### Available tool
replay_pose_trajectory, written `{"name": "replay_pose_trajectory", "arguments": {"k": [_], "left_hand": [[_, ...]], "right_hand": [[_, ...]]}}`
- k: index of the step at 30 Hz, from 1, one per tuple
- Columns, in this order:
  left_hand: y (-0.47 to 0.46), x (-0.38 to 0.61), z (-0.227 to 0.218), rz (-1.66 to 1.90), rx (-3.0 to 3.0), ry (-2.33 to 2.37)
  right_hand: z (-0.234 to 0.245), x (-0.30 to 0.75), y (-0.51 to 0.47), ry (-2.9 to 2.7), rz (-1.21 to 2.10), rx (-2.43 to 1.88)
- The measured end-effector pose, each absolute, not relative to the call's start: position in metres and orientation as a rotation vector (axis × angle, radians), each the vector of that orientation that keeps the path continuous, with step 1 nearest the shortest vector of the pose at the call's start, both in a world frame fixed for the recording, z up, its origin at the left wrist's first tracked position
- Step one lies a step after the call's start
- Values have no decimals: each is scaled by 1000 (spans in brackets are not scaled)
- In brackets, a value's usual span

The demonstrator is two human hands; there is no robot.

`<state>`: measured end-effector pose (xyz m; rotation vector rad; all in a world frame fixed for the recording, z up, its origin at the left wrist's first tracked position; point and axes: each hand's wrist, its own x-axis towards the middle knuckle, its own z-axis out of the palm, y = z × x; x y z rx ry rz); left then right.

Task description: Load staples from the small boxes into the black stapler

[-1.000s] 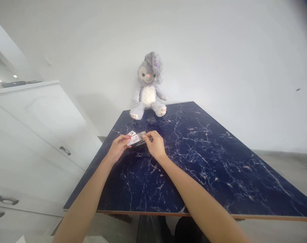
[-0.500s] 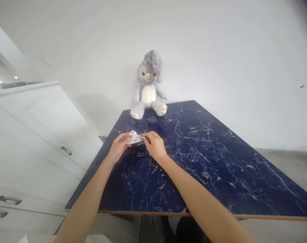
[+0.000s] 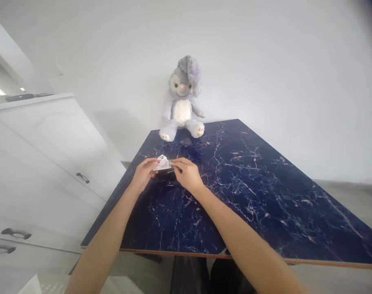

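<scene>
Between my hands is a small white box [image 3: 163, 164] with red and dark print and what looks like a raised flap at its upper edge. My left hand [image 3: 143, 173] is closed on its left end, thumb on the near face. At the opposite end, the fingers of my right hand [image 3: 187, 171] pinch a small greyish piece, too small to name, that meets the box. Something dark and thin [image 3: 170, 171] shows just below the box; its kind is unclear. Both hands are over the left part of the dark blue marbled table [image 3: 241, 183].
A grey plush toy [image 3: 182, 112] with a white belly sits at the table's far edge against the pale wall [image 3: 265, 61]. To the left stands a white cabinet [image 3: 51, 151] with dark handles. The table's near edge [image 3: 173, 254] runs below my forearms.
The view has shifted slightly. My left hand keeps the box and my right hand stays pinched at its right end; the box looks a little more level and less of it is covered.
</scene>
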<state>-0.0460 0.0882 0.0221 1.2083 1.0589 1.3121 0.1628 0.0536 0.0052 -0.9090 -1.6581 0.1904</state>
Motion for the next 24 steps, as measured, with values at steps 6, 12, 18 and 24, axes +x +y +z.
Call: {"name": "replay_pose_trajectory", "arguments": {"k": [6,12,18,24], "left_hand": [[83,-42,27,1250,1223,1035],[83,-42,26,1276,1240,1043],[83,-41,27,1247,1186,985],[77,-43,35,1187,1178,855]], "right_hand": [[6,164,54,-1734,203,-889],[13,161,48,-1500,318,-956],[2,162,61,-1218,815,-994],[0,159,67,-1068,969,-828]]}}
